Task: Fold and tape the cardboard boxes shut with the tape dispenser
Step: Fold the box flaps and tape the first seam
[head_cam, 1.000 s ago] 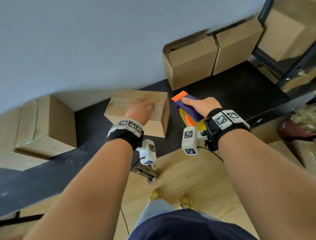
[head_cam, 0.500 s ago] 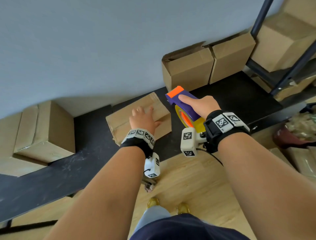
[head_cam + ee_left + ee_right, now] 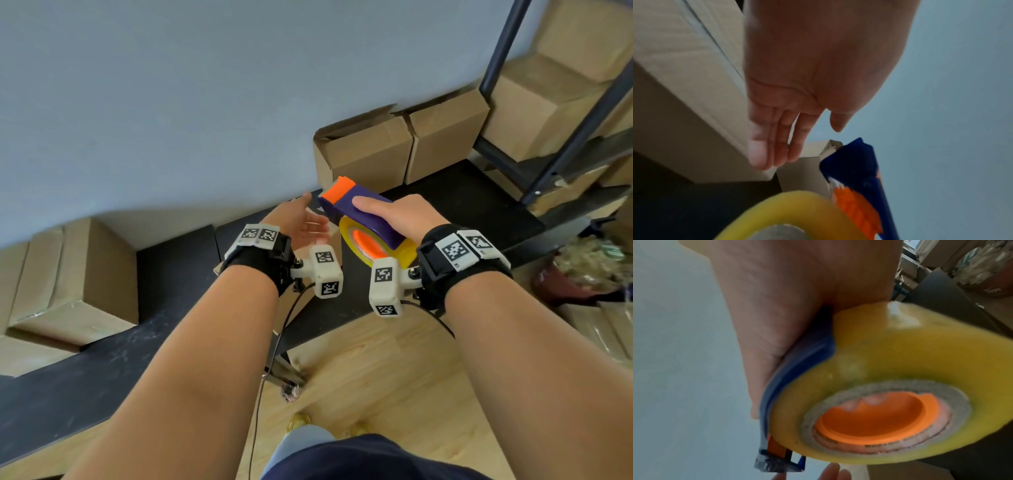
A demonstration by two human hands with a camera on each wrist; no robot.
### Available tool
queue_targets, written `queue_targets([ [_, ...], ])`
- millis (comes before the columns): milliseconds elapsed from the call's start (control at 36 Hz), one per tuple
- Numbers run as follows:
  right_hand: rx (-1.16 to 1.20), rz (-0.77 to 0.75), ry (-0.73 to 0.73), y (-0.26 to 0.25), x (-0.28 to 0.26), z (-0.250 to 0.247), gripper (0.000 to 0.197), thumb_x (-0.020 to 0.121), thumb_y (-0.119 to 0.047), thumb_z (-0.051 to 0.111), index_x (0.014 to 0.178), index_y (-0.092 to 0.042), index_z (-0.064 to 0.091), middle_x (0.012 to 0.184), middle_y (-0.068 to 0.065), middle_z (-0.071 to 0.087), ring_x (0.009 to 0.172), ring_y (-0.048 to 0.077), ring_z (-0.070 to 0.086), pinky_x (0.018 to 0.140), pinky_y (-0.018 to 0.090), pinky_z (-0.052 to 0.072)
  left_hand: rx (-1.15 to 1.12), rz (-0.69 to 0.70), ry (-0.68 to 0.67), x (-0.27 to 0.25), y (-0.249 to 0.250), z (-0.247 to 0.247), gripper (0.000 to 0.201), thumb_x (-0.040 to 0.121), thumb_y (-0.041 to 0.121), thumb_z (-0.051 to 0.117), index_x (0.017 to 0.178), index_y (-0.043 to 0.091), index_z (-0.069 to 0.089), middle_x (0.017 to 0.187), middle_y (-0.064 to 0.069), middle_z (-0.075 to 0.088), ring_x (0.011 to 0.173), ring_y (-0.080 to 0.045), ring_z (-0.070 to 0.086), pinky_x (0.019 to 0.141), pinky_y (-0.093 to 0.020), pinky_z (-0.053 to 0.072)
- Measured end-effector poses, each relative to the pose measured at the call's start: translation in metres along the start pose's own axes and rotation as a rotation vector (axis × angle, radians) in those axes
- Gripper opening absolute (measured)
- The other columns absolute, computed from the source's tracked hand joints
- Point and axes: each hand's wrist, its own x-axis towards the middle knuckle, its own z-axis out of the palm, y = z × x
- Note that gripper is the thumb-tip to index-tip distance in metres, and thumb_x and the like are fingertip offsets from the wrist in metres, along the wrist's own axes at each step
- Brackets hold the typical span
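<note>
My right hand (image 3: 400,216) grips the tape dispenser (image 3: 359,212), purple with an orange tip and a yellow tape roll (image 3: 900,386), held above the black table (image 3: 171,274). Its toothed cutting end (image 3: 777,464) points at the grey wall. My left hand (image 3: 301,222) is just left of the dispenser's tip, palm turned toward it and fingers straight, holding nothing. A taped cardboard box (image 3: 684,97) lies right beside the left hand (image 3: 807,81). In the head view my left wrist hides most of that box.
Two cardboard boxes (image 3: 366,157) stand against the wall behind the dispenser, the left one with loose flaps. More boxes (image 3: 68,284) sit on the table at the left. A dark metal rack (image 3: 565,137) with boxes stands at the right. Wooden floor lies below.
My left hand has lifted off the box's top and turned palm-in toward the dispenser's tip. The box turned under it and is now hidden behind my wrist. The dispenser rose slightly.
</note>
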Motion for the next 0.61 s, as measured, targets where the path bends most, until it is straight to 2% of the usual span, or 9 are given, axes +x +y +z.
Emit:
queue_targets([
  [56,0.006,0.002,-0.010,-0.001,-0.001,-0.003,0.063,0.072,-0.068,0.070,0.095,-0.009,0.068,0.090,0.005,0.070,0.077,0.016,0.064,0.060,0.024,0.043,-0.019,-0.065,-0.031,0.001,0.001,0.000,0.056,0.098,0.049,0.043,0.105,-0.004,0.061,0.095,-0.017,0.066,0.083,-0.029,0.064,0.065,-0.036,0.053],
  [111,0.002,0.007,-0.027,-0.001,-0.002,-0.005,0.064,0.072,-0.069,0.069,0.098,-0.011,0.068,0.092,0.004,0.070,0.079,0.016,0.065,0.061,0.024,0.044,-0.023,-0.081,-0.047,0.000,0.003,0.001,0.044,0.095,0.045,0.052,0.097,0.003,0.064,0.092,-0.011,0.064,0.077,-0.024,0.060,0.062,-0.033,0.050],
  [167,-0.005,0.012,-0.040,0.000,-0.004,-0.006,0.064,0.072,-0.069,0.068,0.100,-0.012,0.067,0.093,0.004,0.070,0.081,0.016,0.065,0.062,0.025,0.044,-0.026,-0.070,-0.045,-0.002,0.005,0.003,0.027,0.093,0.032,0.059,0.085,0.006,0.061,0.083,-0.008,0.060,0.072,-0.020,0.055,0.063,-0.031,0.048],
  [250,-0.021,0.026,-0.065,0.000,-0.007,-0.007,0.064,0.073,-0.070,0.067,0.102,-0.013,0.066,0.095,0.004,0.069,0.084,0.018,0.064,0.064,0.026,0.044,0.027,-0.069,-0.029,-0.003,0.008,0.004,0.010,0.093,0.011,0.059,0.084,0.007,0.058,0.074,-0.004,0.055,0.065,-0.015,0.051,0.053,-0.028,0.045],
  [389,-0.063,0.035,-0.103,0.000,-0.011,-0.008,0.062,0.074,-0.070,0.065,0.099,-0.014,0.064,0.092,0.004,0.067,0.085,0.018,0.063,0.068,0.026,0.045,0.169,-0.015,0.034,0.002,0.008,0.006,0.025,0.093,0.000,0.051,0.069,0.006,0.053,0.059,-0.005,0.051,0.056,-0.012,0.045,0.047,-0.019,0.044],
  [472,-0.036,0.071,-0.173,0.003,-0.010,-0.006,0.062,0.072,-0.070,0.068,0.102,-0.016,0.065,0.096,0.005,0.070,0.090,0.021,0.067,0.086,0.033,0.052,0.220,0.019,0.071,0.010,0.008,0.003,0.029,0.095,0.004,0.050,0.067,0.008,0.049,0.059,-0.004,0.052,0.054,-0.011,0.048,0.043,-0.017,0.045],
  [500,-0.020,0.083,-0.199,0.005,-0.010,-0.005,0.063,0.070,-0.069,0.070,0.105,-0.017,0.065,0.098,0.005,0.072,0.092,0.022,0.068,0.092,0.037,0.052,0.238,0.025,0.084,0.012,0.008,0.002,0.030,0.095,0.006,0.052,0.066,0.009,0.048,0.054,-0.003,0.053,0.048,-0.010,0.050,0.044,-0.017,0.045],
  [556,-0.022,0.083,-0.215,0.006,-0.010,-0.003,0.062,0.070,-0.066,0.072,0.107,-0.017,0.064,0.101,0.005,0.072,0.094,0.024,0.069,0.097,0.042,0.051,0.284,0.043,0.112,0.017,0.008,-0.002,0.032,0.095,0.010,0.057,0.064,0.009,0.047,0.041,0.000,0.052,0.037,-0.008,0.049,0.045,-0.018,0.044],
  [611,-0.044,0.080,-0.207,0.006,-0.010,-0.002,0.059,0.072,-0.064,0.071,0.107,-0.017,0.064,0.100,0.005,0.071,0.092,0.024,0.068,0.095,0.042,0.051,0.365,0.065,0.123,0.018,0.008,-0.003,0.035,0.094,0.016,0.060,0.062,0.011,0.046,0.037,0.002,0.051,0.033,-0.006,0.047,0.040,-0.017,0.042],
])
